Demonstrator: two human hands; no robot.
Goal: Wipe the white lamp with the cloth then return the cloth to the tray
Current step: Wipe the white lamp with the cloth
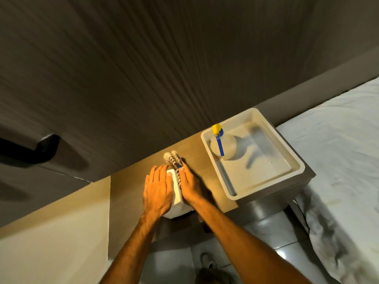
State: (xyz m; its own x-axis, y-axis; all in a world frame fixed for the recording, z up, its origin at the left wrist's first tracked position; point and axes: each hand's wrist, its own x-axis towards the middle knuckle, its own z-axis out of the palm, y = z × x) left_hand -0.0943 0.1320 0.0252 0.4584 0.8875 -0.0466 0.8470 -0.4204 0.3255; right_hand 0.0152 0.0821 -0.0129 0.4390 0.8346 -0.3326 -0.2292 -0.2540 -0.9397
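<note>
The white lamp (pixel 176 193), a boxy shade seen from above, stands on the wooden bedside shelf (pixel 131 187). My left hand (pixel 158 191) lies flat on its left side with the fingers together. My right hand (pixel 189 186) presses a striped blue-and-white cloth (pixel 175 160) against the lamp's right side; the cloth's end sticks out past my fingertips toward the wall. The white tray (pixel 264 181) sits to the right on the same shelf, and no cloth lies in it.
A spray bottle (pixel 222 146) with a yellow and blue head stands in the tray's far left corner. A dark ribbed wall panel (pixel 164 68) rises behind the shelf. A bed with white sheets (pixel 338 160) is at the right. Tiled floor (pixel 256 242) lies below.
</note>
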